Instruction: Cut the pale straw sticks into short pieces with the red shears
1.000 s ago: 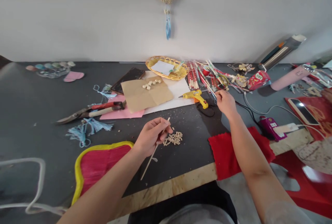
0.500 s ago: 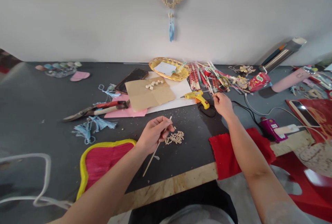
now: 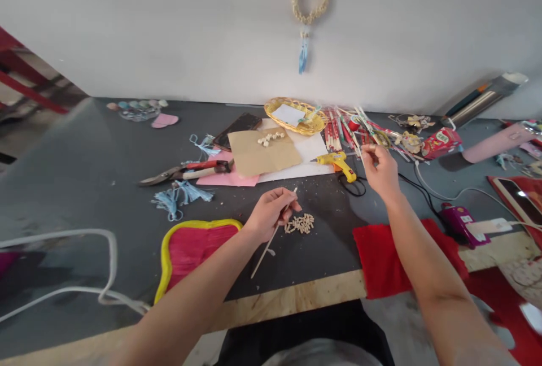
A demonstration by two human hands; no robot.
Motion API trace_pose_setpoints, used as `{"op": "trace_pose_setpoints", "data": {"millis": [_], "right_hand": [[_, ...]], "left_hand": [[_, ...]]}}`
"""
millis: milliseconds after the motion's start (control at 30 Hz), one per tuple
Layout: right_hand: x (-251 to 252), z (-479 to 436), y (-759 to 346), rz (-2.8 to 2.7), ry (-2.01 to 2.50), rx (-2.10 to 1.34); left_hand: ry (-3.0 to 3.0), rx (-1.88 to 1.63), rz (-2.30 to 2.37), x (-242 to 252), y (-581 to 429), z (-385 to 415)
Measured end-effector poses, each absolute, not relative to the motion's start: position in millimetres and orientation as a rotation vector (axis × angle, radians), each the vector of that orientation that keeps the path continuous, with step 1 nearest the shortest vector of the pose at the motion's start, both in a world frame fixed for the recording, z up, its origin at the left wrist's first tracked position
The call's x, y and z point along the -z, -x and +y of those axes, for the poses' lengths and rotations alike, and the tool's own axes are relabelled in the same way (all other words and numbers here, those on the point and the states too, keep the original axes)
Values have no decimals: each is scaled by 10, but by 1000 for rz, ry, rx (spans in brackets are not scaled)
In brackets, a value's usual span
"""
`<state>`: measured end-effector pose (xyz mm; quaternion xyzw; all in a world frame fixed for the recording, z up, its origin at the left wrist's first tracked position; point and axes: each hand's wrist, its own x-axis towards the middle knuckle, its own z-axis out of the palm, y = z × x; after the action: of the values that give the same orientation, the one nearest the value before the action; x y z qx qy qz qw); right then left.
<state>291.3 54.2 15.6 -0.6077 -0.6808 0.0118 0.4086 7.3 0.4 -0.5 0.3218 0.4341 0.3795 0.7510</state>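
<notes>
My left hand is closed round a thin wooden stick, which slants down toward the table's front edge. Just right of those fingers lies a small heap of short cut stick pieces. My right hand reaches to the back right, fingertips pinched on the end of a pale stick at the edge of a pile of paper-wrapped sticks. A yellow glue gun lies left of this hand. Brown paper in the middle bears several small pale clusters.
Red-handled shears and blue tassels lie left. A wicker basket stands at the back. Red cloth hangs over the front edge. Cables, a purple plug block and a pink bottle are right. A heart wreath hangs on the wall.
The view has swung left, so things sit farther right in the picture. My right hand has drawn slightly back from the pile, still pinching. My left hand keeps its stick.
</notes>
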Motion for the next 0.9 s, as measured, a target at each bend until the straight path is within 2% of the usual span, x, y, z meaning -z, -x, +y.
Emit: {"op": "trace_pose_setpoints", "data": {"millis": [167, 267, 400, 567, 700, 900], "right_hand": [[-741, 550, -2016, -2150, 1079, -191], [-854, 662, -1297, -2479, 832, -281], [-666, 915, -391, -2831, 625, -259], [-315, 1149, 350, -2975, 657, 20], [-136, 1200, 567, -3009, 783, 143], [-165, 1232, 640, -2995, 665, 156]], "left_hand": [[-658, -864, 918, 26, -55, 50], [-645, -890, 869, 41, -48, 56], [-620, -884, 843, 85, -68, 42], [-607, -928, 843, 127, -74, 21], [-658, -992, 823, 119, 8, 24], [-631, -999, 855, 40, 40, 20]]}}
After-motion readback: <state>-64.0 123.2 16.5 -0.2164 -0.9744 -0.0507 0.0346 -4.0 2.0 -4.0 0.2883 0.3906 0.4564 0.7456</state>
